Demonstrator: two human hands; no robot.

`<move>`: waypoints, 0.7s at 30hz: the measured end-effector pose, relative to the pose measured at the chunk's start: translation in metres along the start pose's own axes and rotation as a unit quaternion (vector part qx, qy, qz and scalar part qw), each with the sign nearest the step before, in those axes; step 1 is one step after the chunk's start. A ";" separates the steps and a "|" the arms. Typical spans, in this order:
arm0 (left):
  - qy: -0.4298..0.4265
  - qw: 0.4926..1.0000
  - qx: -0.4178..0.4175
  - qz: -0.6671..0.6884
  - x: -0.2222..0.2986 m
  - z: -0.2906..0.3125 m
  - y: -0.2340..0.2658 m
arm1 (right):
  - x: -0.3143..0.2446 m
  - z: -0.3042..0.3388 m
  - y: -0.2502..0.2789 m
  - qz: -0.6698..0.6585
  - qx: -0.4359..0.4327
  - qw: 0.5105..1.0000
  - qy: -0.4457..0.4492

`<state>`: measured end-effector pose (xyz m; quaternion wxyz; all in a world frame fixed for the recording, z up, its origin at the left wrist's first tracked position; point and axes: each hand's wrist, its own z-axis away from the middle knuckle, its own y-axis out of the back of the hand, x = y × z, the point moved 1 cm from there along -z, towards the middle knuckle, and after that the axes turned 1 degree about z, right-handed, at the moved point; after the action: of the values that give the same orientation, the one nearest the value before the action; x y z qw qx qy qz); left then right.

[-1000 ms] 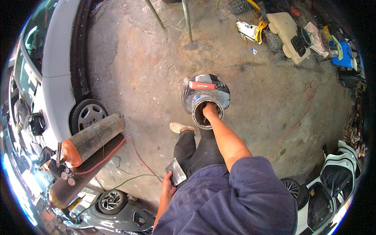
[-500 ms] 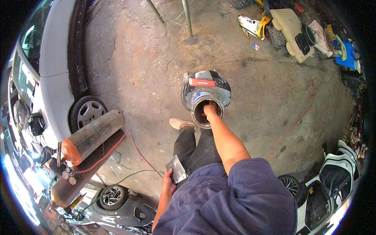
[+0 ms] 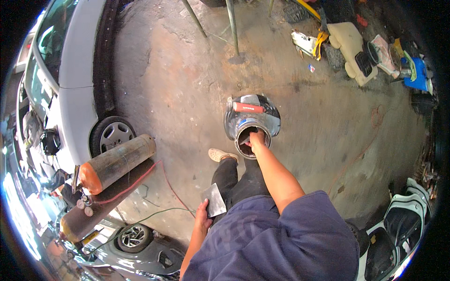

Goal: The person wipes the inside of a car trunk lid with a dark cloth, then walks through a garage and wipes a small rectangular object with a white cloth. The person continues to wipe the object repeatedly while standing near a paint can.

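1. The red tube (image 3: pixel 248 107) is showing pale lettering along its side; it is lying on the dark, rounded piece (image 3: pixel 274 122) just beyond the can, its long axis running left to right and its right end dipping slightly toward the person.
2. A blue-and-white label (image 3: pixel 244 123) is showing on the can's far outer wall, its print too small to read.
3. The open can (image 3: pixel 269 144) is standing in front of the feet, its round mouth facing up.
4. The right hand (image 3: pixel 256 139) is reaching into that mouth, fingers bunched; whether they are gripping something is impossible to tell.
5. The left hand (image 3: pixel 202 216) is holding the flat grey plate (image 3: pixel 215 200) near the left thigh, fingers closing on its left edge.
6. The plate is lying aslant, its longer axis running away from the person and leaning slightly left.
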<state>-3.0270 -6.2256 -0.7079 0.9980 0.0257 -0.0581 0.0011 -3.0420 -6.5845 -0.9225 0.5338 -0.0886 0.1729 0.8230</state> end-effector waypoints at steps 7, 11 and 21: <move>-0.094 0.993 -0.066 0.003 0.046 -0.001 -0.066 | -0.014 0.086 0.057 0.072 -0.022 0.989 0.123; -0.212 0.961 -0.151 -0.094 0.071 -0.027 -0.096 | -0.048 0.161 0.097 0.148 -0.088 0.974 0.145; -0.298 0.878 -0.214 -0.307 0.093 -0.047 -0.191 | -0.118 0.261 0.156 0.265 -0.118 0.923 0.254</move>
<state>-2.9281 -6.4139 -0.7537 0.8649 -0.1729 -0.3406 -0.3257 -3.1244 -6.6432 -0.6125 0.2206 -0.3074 0.2217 0.8987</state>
